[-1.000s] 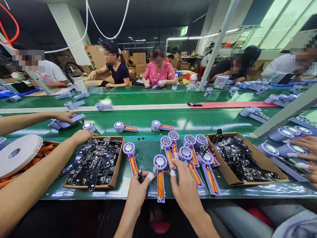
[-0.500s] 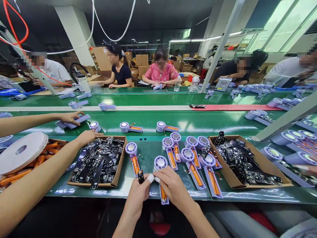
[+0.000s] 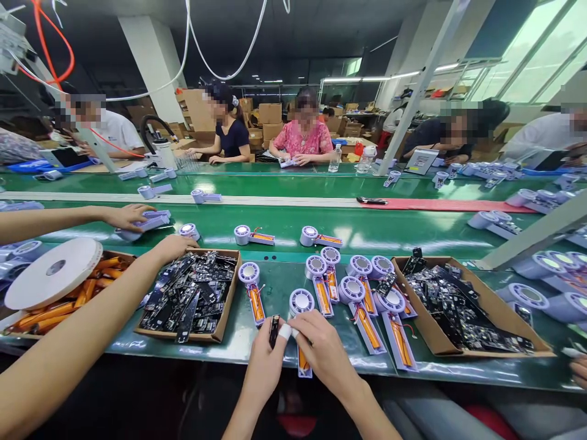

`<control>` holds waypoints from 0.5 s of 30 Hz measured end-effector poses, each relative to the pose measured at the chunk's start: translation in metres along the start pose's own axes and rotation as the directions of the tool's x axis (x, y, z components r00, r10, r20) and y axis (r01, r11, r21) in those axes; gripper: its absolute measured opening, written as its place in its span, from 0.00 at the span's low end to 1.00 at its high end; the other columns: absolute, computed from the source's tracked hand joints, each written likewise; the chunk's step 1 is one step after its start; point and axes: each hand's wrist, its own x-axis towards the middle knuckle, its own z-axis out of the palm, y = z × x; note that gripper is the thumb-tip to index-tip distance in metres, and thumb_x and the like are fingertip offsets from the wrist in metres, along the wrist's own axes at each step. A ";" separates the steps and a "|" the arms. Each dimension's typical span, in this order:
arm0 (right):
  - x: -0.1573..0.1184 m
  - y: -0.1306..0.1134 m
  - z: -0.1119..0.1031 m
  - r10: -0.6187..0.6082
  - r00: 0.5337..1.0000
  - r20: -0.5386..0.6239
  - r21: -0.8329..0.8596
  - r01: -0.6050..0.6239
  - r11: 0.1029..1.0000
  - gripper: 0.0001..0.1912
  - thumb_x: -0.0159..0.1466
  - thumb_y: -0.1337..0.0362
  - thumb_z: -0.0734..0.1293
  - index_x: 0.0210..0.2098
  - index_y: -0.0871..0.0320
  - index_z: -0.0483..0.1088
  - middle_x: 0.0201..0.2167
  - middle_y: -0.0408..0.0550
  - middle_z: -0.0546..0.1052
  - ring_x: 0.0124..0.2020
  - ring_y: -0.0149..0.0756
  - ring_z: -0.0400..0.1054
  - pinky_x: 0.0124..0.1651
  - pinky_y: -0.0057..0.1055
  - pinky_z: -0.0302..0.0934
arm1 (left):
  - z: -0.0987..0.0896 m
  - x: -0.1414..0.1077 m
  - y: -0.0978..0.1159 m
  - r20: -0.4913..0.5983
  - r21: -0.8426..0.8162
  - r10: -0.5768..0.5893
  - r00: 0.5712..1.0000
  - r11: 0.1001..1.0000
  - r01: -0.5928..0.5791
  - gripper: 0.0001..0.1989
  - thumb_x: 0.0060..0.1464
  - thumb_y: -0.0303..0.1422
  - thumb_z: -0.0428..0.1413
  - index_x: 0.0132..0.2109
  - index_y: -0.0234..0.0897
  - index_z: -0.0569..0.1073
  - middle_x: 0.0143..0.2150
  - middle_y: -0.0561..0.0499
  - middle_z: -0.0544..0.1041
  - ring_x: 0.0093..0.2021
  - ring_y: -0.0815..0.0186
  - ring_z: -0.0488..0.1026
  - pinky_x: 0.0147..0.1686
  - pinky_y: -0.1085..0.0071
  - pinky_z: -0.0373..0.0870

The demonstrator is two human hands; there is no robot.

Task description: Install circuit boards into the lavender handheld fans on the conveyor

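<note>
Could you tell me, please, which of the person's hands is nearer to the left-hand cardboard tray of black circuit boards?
Left. The left hand, holding a black circuit board, is just off the cardboard tray's right edge; the right hand lies farther off, past the left.

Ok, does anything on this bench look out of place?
Yes: a black circuit board lies on top of the lilac fan units, outside the cardboard tray holding the other boards. It looks stray.
</note>
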 end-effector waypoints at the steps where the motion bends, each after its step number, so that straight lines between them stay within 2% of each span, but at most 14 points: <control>1: 0.000 0.000 -0.001 -0.003 1.000 0.007 0.007 0.003 1.000 0.15 0.66 0.75 0.59 0.46 0.53 0.71 0.39 0.48 0.74 0.41 0.40 0.67 0.44 0.37 0.64 | 0.001 0.002 0.001 0.023 -0.017 -0.011 1.000 1.000 0.012 0.17 0.50 0.48 0.58 0.35 0.37 0.74 0.33 0.51 0.74 0.35 0.64 0.69 0.36 0.71 0.66; 3: 0.000 -0.001 -0.004 0.002 1.000 0.005 0.028 -0.002 1.000 0.15 0.66 0.75 0.60 0.45 0.53 0.71 0.39 0.48 0.74 0.41 0.39 0.67 0.44 0.35 0.64 | 0.001 0.005 0.002 0.056 -0.043 -0.047 0.997 0.998 0.050 0.18 0.49 0.48 0.59 0.33 0.37 0.72 0.26 0.54 0.70 0.28 0.68 0.66 0.28 0.74 0.63; 5: 0.001 -0.002 -0.006 0.018 1.000 -0.003 0.039 -0.018 0.999 0.13 0.66 0.75 0.60 0.42 0.54 0.71 0.37 0.47 0.75 0.40 0.38 0.67 0.43 0.35 0.64 | 0.000 0.005 0.002 0.095 -0.064 -0.095 0.991 0.993 0.101 0.18 0.49 0.49 0.59 0.32 0.37 0.70 0.21 0.59 0.63 0.21 0.72 0.59 0.21 0.77 0.57; 8: 0.003 -0.004 -0.007 0.031 0.999 -0.015 0.009 -0.031 0.999 0.11 0.65 0.75 0.60 0.38 0.54 0.70 0.35 0.46 0.74 0.39 0.39 0.68 0.42 0.35 0.64 | -0.003 0.001 -0.002 0.164 -0.083 -0.172 0.971 0.979 0.187 0.19 0.51 0.51 0.55 0.31 0.39 0.68 0.18 0.63 0.56 0.16 0.76 0.49 0.15 0.79 0.46; 11: 0.006 -0.005 -0.007 0.017 1.000 0.001 -0.060 -0.016 0.998 0.11 0.64 0.76 0.60 0.38 0.55 0.68 0.36 0.47 0.74 0.38 0.39 0.68 0.41 0.34 0.63 | -0.006 -0.002 -0.011 0.196 -0.085 -0.228 0.954 0.965 0.248 0.19 0.53 0.52 0.52 0.32 0.40 0.67 0.21 0.62 0.60 0.15 0.76 0.49 0.14 0.79 0.41; 15: 0.010 -0.005 -0.009 -0.002 0.997 0.079 -0.167 0.016 0.986 0.12 0.63 0.76 0.60 0.39 0.55 0.68 0.37 0.47 0.74 0.39 0.38 0.69 0.41 0.32 0.63 | -0.007 -0.003 -0.021 0.150 -0.082 -0.212 0.966 0.971 0.226 0.19 0.51 0.51 0.55 0.31 0.37 0.69 0.23 0.59 0.65 0.15 0.77 0.52 0.14 0.79 0.43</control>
